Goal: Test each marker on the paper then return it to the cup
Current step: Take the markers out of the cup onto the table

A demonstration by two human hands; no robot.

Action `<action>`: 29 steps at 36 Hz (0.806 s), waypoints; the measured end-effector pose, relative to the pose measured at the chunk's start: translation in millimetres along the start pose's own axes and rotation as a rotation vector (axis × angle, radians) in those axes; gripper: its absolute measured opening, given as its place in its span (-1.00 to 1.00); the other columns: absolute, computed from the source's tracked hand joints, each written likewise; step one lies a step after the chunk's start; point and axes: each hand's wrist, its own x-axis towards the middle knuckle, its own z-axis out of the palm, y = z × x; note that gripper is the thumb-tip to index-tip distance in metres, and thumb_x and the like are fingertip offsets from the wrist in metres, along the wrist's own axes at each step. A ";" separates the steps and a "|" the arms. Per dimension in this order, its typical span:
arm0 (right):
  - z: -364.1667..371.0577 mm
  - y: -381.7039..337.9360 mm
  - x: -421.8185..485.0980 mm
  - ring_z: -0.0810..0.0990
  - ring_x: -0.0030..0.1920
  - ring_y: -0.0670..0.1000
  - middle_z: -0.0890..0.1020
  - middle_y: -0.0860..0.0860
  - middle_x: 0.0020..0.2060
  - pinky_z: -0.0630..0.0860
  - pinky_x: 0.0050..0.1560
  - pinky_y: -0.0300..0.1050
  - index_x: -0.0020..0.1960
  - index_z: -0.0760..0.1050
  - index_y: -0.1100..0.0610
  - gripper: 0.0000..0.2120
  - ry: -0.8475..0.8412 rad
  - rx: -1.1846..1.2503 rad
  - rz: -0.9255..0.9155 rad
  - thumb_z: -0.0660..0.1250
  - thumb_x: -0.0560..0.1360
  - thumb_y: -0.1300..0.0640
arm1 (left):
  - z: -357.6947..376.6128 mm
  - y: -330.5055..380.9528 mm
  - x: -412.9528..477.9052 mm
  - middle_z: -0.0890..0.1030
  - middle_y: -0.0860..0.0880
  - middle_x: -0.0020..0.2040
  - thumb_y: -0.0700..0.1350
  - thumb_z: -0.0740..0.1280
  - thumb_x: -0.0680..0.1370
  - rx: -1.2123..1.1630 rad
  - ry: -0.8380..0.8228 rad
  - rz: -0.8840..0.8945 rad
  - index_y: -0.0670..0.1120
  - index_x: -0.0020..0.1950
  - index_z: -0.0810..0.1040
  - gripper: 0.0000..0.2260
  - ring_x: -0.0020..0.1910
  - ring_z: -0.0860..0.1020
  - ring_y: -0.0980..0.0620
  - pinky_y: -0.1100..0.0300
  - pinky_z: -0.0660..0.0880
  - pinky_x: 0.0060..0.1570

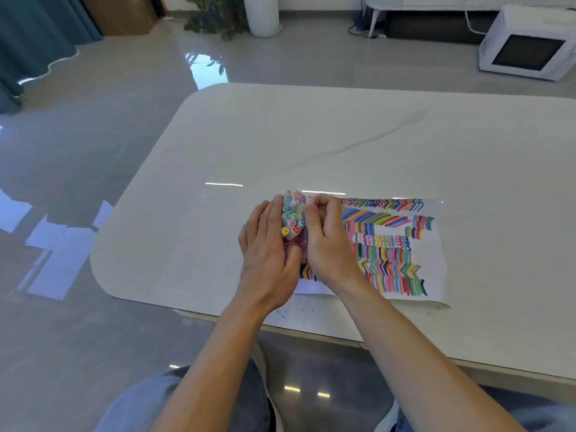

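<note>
1. The purple cup [296,243] stands at the left edge of the paper [436,275], packed tight with markers [291,215]. The left hand [268,257] lies against its left side, fingers straight and thumb across the front, steadying it rather than clasping it.
2. The right hand [324,241] has its fingers curled, the tips pinching the cap end of one marker [310,199] at the far right of the bundle. Whether that marker is going in or coming out cannot be told.
3. The bundle is crowded, so a marker dragged past its neighbours may lift or jam them, and one could tip out and roll across the table [311,135].
4. The cup looks light and top-heavy. A sideways tug could topple it if the left hand's flat press slips.
5. The pinch sits on the cap, so a pull might take off the cap alone.
6. Strokes fill most of the paper, so a fresh test mark may overlap old ones and be hard to read.
</note>
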 end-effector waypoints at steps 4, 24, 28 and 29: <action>4.2 -0.4 -8.0 0.62 -0.03 -0.21 0.58 0.01 0.05 0.58 -0.01 -0.26 0.31 0.32 0.10 -0.76 -0.105 0.121 0.008 0.10 0.72 0.00 | 1.7 0.0 0.5 0.19 0.02 0.58 -0.08 0.05 0.59 0.025 -0.013 0.016 -0.11 0.63 0.03 -0.41 0.54 -0.07 0.26 0.20 -0.09 0.51; 5.0 7.5 2.8 0.61 0.31 -0.07 0.55 0.08 0.35 0.54 0.25 -0.19 0.54 0.20 0.05 -0.32 -0.302 0.284 0.045 0.42 0.54 0.36 | -9.8 -11.6 2.1 0.09 -0.02 0.63 -0.36 0.22 0.55 -0.077 -0.069 0.094 0.58 0.38 -0.33 0.00 0.41 -0.04 0.46 0.09 0.02 0.51; 7.5 9.0 6.5 0.63 0.28 -0.02 0.62 -0.02 0.24 0.57 0.24 -0.12 0.48 0.30 0.07 -0.36 -0.271 0.303 0.046 0.47 0.51 0.33 | -10.9 -16.5 1.5 0.13 0.18 0.58 -0.34 0.22 0.57 -0.075 -0.058 0.076 0.44 0.50 -0.15 -0.13 0.45 -0.05 0.41 0.01 0.08 0.55; 8.4 8.7 7.0 0.65 0.24 -0.02 0.63 -0.04 0.19 0.58 0.22 -0.13 0.46 0.32 0.10 -0.39 -0.253 0.311 0.044 0.48 0.50 0.34 | -11.0 -18.2 1.1 0.14 0.28 0.53 -0.33 0.24 0.58 -0.092 -0.061 0.061 0.33 0.55 -0.05 -0.21 0.46 -0.04 0.40 0.00 0.11 0.54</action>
